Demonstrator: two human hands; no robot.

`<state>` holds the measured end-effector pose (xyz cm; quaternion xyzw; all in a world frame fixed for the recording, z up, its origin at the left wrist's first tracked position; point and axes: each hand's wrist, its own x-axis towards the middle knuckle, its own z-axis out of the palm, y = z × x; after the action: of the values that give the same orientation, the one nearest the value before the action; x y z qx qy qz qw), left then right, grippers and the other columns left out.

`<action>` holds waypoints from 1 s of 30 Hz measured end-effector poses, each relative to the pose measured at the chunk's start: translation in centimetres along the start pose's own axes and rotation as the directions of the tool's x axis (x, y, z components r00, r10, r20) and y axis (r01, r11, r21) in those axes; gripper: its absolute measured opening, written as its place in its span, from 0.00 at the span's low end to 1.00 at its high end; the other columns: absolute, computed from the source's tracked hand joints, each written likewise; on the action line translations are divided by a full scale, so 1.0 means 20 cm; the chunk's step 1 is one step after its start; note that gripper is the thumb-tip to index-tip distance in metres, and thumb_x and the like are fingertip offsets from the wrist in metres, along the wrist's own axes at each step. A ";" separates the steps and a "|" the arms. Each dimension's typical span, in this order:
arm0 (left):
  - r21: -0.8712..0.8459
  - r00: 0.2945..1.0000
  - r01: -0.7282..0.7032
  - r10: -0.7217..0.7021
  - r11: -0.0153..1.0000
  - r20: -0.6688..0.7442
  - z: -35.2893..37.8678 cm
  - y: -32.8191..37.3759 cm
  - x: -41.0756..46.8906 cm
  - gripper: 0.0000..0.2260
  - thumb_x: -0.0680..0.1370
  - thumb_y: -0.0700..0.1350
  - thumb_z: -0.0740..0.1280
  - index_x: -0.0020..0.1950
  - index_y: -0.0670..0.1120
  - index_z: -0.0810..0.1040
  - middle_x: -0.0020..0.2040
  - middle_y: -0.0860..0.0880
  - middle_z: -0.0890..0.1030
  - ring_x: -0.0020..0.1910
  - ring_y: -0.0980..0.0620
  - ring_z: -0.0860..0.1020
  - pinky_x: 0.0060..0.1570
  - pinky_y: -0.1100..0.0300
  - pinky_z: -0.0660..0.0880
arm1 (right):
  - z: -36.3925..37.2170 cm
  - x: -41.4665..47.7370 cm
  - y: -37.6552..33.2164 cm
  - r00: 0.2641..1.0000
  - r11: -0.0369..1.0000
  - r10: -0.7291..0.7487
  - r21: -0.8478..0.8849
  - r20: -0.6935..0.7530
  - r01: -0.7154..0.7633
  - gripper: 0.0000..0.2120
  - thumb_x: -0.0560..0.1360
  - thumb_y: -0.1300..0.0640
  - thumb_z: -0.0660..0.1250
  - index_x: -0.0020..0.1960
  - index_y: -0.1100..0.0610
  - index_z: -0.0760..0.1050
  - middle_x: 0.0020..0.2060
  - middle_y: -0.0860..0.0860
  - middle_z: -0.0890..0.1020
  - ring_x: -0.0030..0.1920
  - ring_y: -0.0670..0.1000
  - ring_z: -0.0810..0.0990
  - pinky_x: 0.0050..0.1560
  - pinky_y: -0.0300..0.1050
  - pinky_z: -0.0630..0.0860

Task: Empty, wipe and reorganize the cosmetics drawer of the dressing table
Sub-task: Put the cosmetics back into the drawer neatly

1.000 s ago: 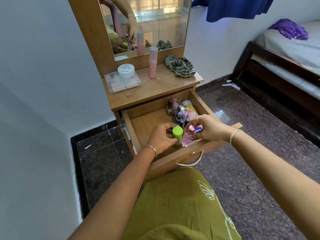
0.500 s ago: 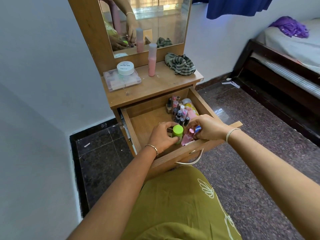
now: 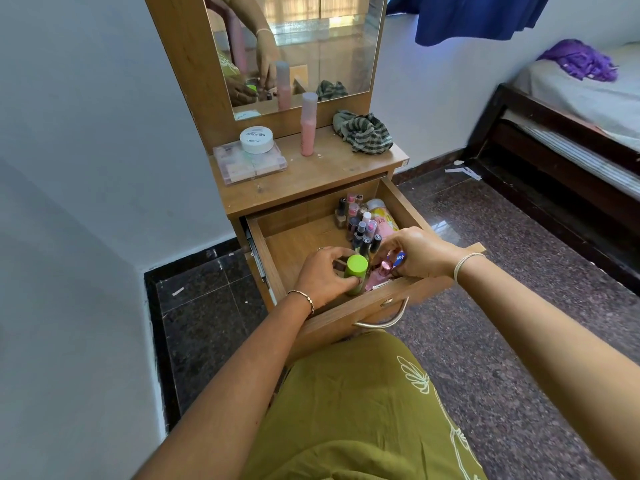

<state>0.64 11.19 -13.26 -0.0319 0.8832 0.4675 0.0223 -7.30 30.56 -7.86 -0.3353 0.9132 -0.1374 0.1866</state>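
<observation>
The wooden drawer [image 3: 360,311] of the dressing table stands pulled out. My left hand [image 3: 325,275] grips a bottle with a lime-green cap [image 3: 356,266] standing at the drawer's front. My right hand [image 3: 415,252] is curled over a small blue-capped jar [image 3: 400,259] beside a pink perfume bottle [image 3: 379,277]; which of the two its fingers hold I cannot tell. Several nail polish bottles [image 3: 360,225] stand in the drawer's right half, next to a yellow-pink tub [image 3: 381,218]. The drawer's left half shows bare wood.
On the tabletop [image 3: 311,178] lie a clear palette box [image 3: 249,164] with a white round jar [image 3: 256,139] on it, a tall pink bottle [image 3: 308,124] and a striped cloth [image 3: 365,131]. A mirror [image 3: 311,46] rises behind. A bed [image 3: 571,109] stands right.
Both hands stay at the drawer's front over the same items. My right hand has shifted slightly among the pink bottle and blue-capped jar.
</observation>
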 end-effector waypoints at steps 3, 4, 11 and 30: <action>0.013 0.999 0.004 -0.005 1.000 0.046 -0.02 0.00 -0.03 0.22 0.66 0.43 0.77 0.59 0.50 0.78 0.56 0.52 0.80 0.48 0.59 0.78 0.47 0.66 0.76 | -0.03 -0.02 -0.01 1.000 1.000 0.013 0.003 0.013 -0.013 0.18 0.68 0.66 0.72 0.53 0.47 0.83 0.48 0.46 0.82 0.45 0.44 0.79 0.41 0.32 0.74; 0.019 0.998 0.007 -0.008 1.000 0.065 -0.03 0.00 -0.04 0.22 0.66 0.43 0.77 0.59 0.50 0.78 0.56 0.52 0.80 0.48 0.59 0.78 0.47 0.67 0.76 | -0.04 -0.02 -0.01 1.000 1.000 0.014 0.015 0.011 -0.015 0.18 0.69 0.67 0.71 0.53 0.48 0.83 0.49 0.47 0.83 0.45 0.44 0.80 0.43 0.35 0.76; 0.005 0.987 0.045 -0.045 0.999 0.154 -0.05 0.02 -0.09 0.21 0.68 0.44 0.76 0.60 0.50 0.78 0.54 0.52 0.82 0.49 0.60 0.78 0.45 0.72 0.71 | -0.09 -0.04 -0.07 0.999 0.999 0.011 0.047 -0.044 -0.009 0.18 0.73 0.69 0.65 0.55 0.52 0.82 0.51 0.48 0.83 0.49 0.48 0.80 0.53 0.45 0.79; -0.067 0.895 -0.039 0.005 0.997 -0.446 -0.54 0.18 0.30 0.14 0.73 0.38 0.69 0.58 0.47 0.77 0.53 0.50 0.80 0.50 0.55 0.77 0.54 0.62 0.75 | -0.37 0.54 -0.35 0.797 0.969 0.073 0.233 -0.599 0.086 0.25 0.73 0.60 0.68 0.69 0.55 0.68 0.60 0.53 0.74 0.57 0.51 0.76 0.61 0.47 0.73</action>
<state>-5.67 4.05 -4.55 -0.1288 0.8470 0.4806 -0.1870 -14.34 19.19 -1.28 -0.2511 0.8991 -0.3508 -0.0739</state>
